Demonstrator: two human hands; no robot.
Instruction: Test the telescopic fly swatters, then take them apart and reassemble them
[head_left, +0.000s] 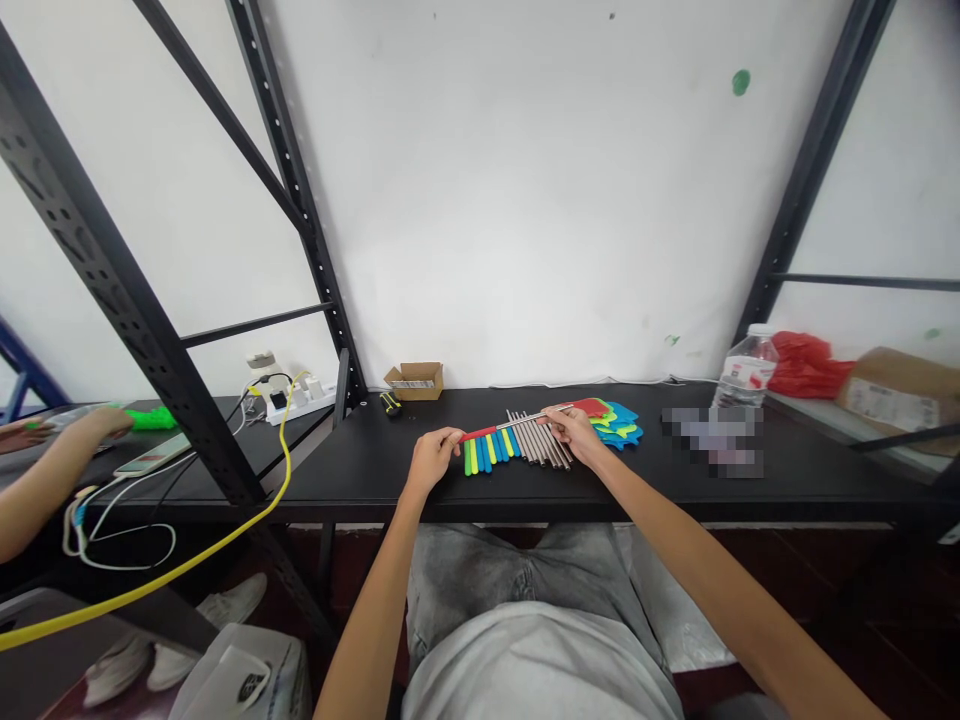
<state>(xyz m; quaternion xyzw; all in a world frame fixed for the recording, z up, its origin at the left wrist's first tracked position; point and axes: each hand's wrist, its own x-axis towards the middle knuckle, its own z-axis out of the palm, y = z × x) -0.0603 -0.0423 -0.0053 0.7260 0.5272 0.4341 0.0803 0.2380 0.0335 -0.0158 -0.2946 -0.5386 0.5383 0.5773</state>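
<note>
Currently, both hands act on one slender red-sleeved rod (519,420), which lies crosswise over the row of bare metal rods (551,450) on the black table (375,460); whether it touches the row is not discernible. The left hand (435,455) grasps the red end, left of the row, with thumb and fingers closed on the sleeve. The right hand (574,428) holds the metallic end in a narrow pinch at the right side of the row. Grip pressure cannot be judged. Immediately left of the row lie sticks with green, yellow and blue ends (491,455); immediately right of it lies a pile of flat coloured cut-outs (619,428), red, yellow-green and blue. A cardboard box (416,381) sits beyond and left of the row, a plastic bottle (746,370) well to its right. For good control, the left hand should probably serve as the fixed support while the right hand makes the fine adjustments. Align both grips with the rod's axis, since a sideways pull would likely twist so thin a piece. Hold the rod clear of the row: the loose rods could roll if brushed. Pinch with the fingertips, leaving the metallic end visible.
</note>
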